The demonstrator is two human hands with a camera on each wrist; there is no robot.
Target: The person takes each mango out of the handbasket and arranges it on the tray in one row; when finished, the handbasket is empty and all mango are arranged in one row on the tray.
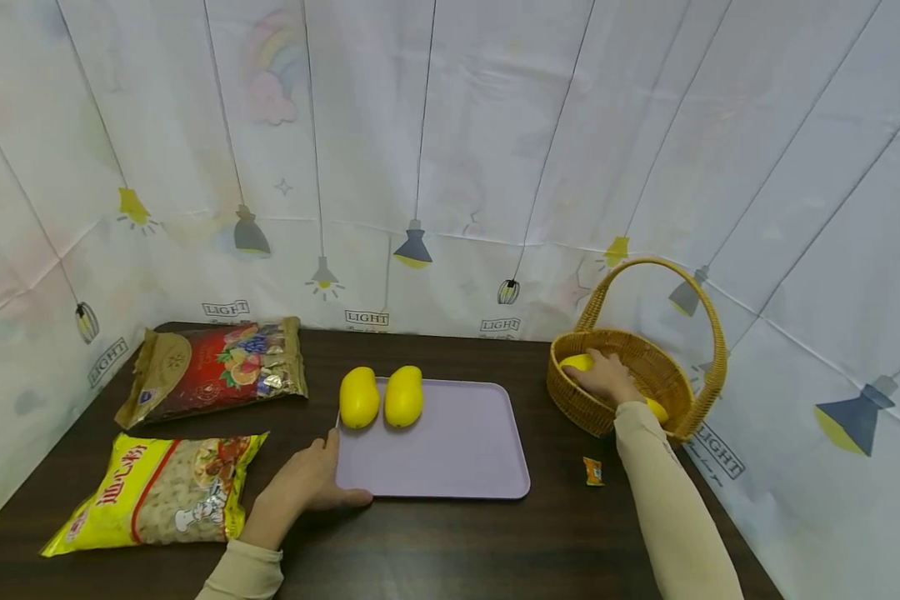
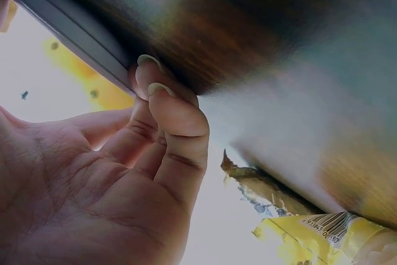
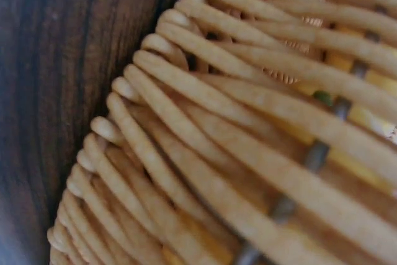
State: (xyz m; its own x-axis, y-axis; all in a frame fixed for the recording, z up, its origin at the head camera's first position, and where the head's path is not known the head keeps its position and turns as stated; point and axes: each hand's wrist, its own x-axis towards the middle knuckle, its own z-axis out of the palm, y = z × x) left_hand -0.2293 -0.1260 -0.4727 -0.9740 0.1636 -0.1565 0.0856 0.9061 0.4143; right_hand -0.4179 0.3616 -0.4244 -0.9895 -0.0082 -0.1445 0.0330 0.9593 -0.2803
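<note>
A pale purple tray (image 1: 457, 442) lies on the table with two yellow mangoes, one mango (image 1: 359, 397) and another mango (image 1: 403, 397), at its back left. My left hand (image 1: 311, 477) holds the tray's near left corner, thumb along the front edge. In the left wrist view its curled fingers (image 2: 180, 119) press against the tray rim (image 2: 80, 32). Inside the wicker basket (image 1: 581, 407), my right hand (image 1: 606, 379) grips a yellow mango (image 1: 576, 362). More yellow fruit (image 1: 656, 410) shows beside the right wrist. Basket weave (image 3: 205, 116) fills the right wrist view, hiding that hand.
On the left lie a red and gold candy bag (image 1: 217, 367) and a yellow snack bag (image 1: 165, 492). A small orange wrapped candy (image 1: 593, 472) sits before the basket. The basket handle (image 1: 712, 333) arches high. A printed curtain (image 1: 450, 167) closes off the back and sides.
</note>
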